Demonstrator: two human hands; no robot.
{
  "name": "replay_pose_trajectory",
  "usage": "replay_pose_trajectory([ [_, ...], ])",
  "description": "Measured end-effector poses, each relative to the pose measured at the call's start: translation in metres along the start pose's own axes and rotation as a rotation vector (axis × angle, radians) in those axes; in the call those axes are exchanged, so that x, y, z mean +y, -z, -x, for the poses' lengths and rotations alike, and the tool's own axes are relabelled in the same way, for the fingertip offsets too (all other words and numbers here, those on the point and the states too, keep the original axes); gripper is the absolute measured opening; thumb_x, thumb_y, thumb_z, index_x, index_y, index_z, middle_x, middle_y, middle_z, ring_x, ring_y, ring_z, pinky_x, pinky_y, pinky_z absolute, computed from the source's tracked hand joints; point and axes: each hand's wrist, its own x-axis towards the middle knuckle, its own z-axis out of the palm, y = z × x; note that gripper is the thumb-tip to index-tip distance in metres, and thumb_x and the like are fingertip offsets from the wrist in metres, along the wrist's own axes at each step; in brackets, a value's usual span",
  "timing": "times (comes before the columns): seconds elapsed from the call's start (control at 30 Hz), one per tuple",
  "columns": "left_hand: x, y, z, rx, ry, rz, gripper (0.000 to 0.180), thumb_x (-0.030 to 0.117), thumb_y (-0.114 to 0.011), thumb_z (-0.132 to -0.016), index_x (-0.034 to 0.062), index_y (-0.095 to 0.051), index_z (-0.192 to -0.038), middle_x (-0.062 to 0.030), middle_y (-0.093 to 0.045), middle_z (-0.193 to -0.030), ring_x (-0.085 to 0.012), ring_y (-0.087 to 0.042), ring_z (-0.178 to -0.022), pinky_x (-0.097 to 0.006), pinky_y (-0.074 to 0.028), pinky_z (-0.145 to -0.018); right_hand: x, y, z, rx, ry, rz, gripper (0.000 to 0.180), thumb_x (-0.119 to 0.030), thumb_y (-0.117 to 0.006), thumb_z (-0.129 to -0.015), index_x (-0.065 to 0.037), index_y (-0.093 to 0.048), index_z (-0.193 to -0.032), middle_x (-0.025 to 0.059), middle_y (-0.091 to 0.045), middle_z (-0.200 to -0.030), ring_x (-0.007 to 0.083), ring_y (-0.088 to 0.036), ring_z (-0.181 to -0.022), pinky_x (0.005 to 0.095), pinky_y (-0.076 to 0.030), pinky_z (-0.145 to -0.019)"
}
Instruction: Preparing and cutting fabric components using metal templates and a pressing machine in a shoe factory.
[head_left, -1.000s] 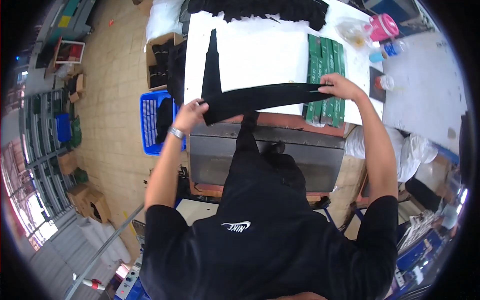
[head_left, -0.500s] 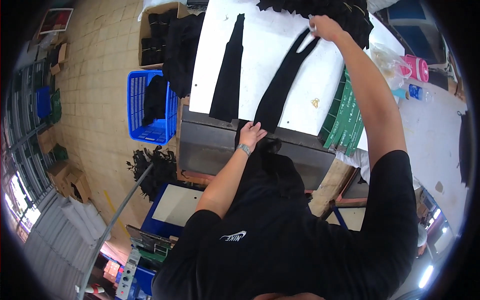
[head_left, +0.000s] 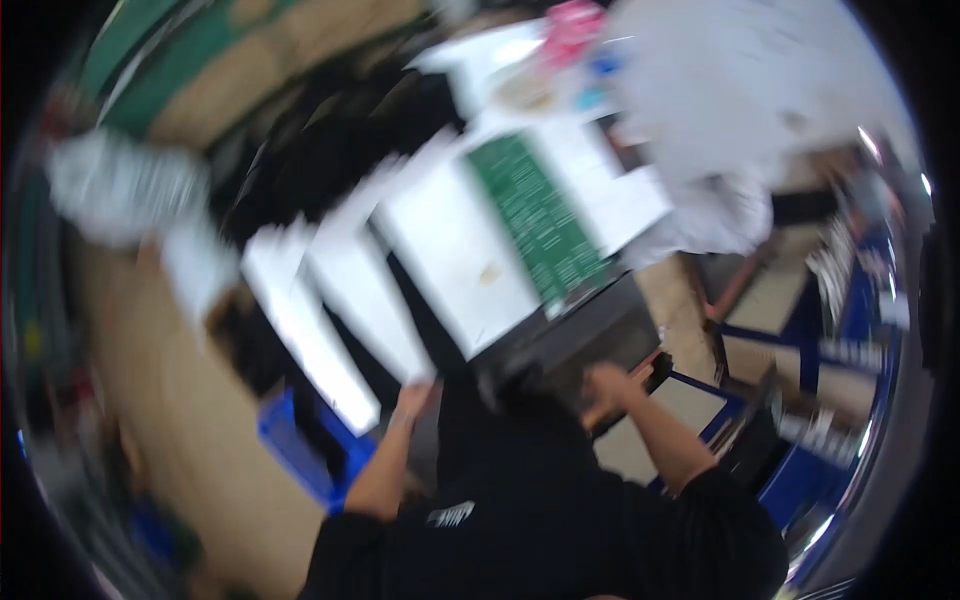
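Torso: the person's black shirt (head_left: 540,520) filled the lower middle of the view, at 6 o'clock.
Left hand: the left hand (head_left: 412,400) was raised at the near edge of the white worktop (head_left: 450,250), at about 7 o'clock from its centre; half a second earlier it lay lower, on the grey front below that edge. Motion blur hid the fingers, so I could not tell how far they were open or whether they held anything.
Right hand: the right hand (head_left: 612,383) was drawn back close to the body, at 5 o'clock from the worktop's centre; earlier it was stretched to the far edge, on a black fabric strip. Its fingers were blurred too; grip not readable.
Black fabric strips: dark bands (head_left: 400,290) lay across the worktop between the white areas, running toward 11 o'clock.
Blue crate: the blue crate (head_left: 300,450) sat on the floor at 8 o'clock.
Green mat: the green mat (head_left: 540,215) lay on the worktop at 1 o'clock.
Pink object: a pink object (head_left: 572,20) showed farthest off, at 12 o'clock.
View: the whole scene had swung and smeared compared with before.
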Motion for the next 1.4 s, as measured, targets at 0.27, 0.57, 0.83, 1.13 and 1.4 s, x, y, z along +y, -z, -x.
replay_pose_trajectory([
  [0.27,0.163,-0.021,-0.050,-0.405,-0.005,-0.380,0.031,0.033,-0.067,-0.095,0.0047,-0.066,-0.108,-0.0075,-0.074,-0.099,-0.0198,-0.071,-0.093,-0.037,-0.056,-0.080,-0.036,-0.155,0.218,0.934,-0.974,-1.082,0.036,-0.023,-0.074,-0.086,0.000,-0.068,-0.112,0.0207,-0.072,-0.099,0.0356,-0.070,-0.095,0.0409,-0.056,-0.082],
  [0.57,0.269,-0.264,0.004,-0.788,-0.519,-0.851,0.060,0.062,-0.059,-0.093,0.0049,-0.073,-0.083,-0.0044,-0.070,-0.072,-0.0118,-0.062,-0.063,-0.028,-0.050,-0.057,-0.264,-0.320,0.303,1.497,-1.676,-0.837,0.011,-0.008,-0.069,-0.087,0.001,-0.065,-0.091,0.0199,-0.062,-0.087,0.0391,-0.062,-0.081,0.0454,-0.050,-0.072],
  [0.83,0.175,-0.447,0.236,-1.354,-0.713,-1.100,0.019,0.022,-0.061,-0.102,0.0036,-0.066,-0.100,-0.0037,-0.072,-0.095,-0.0103,-0.065,-0.082,-0.024,-0.051,-0.071,-0.356,-0.361,0.325,1.190,-1.917,-1.453,0.024,-0.027,-0.070,-0.088,-0.005,-0.068,-0.097,0.0153,-0.067,-0.095,0.0371,-0.065,-0.093,0.0468,-0.053,-0.078],
  [1.13,0.080,-0.509,0.409,-1.846,-1.172,-1.503,0.013,0.010,-0.066,-0.095,-0.0028,-0.067,-0.100,-0.0092,-0.070,-0.089,-0.0146,-0.067,-0.080,-0.027,-0.053,-0.073,-0.407,-0.360,0.298,1.442,-2.098,-1.534,0.020,-0.022,-0.071,-0.086,-0.003,-0.067,-0.091,0.0142,-0.063,-0.094,0.0353,-0.063,-0.092,0.0441,-0.052,-0.082],
  [1.4,-0.010,-0.529,0.489,-2.424,-1.213,-1.460,0.015,0.013,-0.070,-0.090,0.0001,-0.068,-0.099,-0.0128,-0.068,-0.093,-0.0245,-0.069,-0.085,-0.033,-0.054,-0.075,-0.456,-0.378,0.280,1.089,-2.568,-1.253,0.015,-0.014,-0.072,-0.083,-0.006,-0.066,-0.094,0.0105,-0.063,-0.094,0.0320,-0.059,-0.098,0.0431,-0.047,-0.086],
])
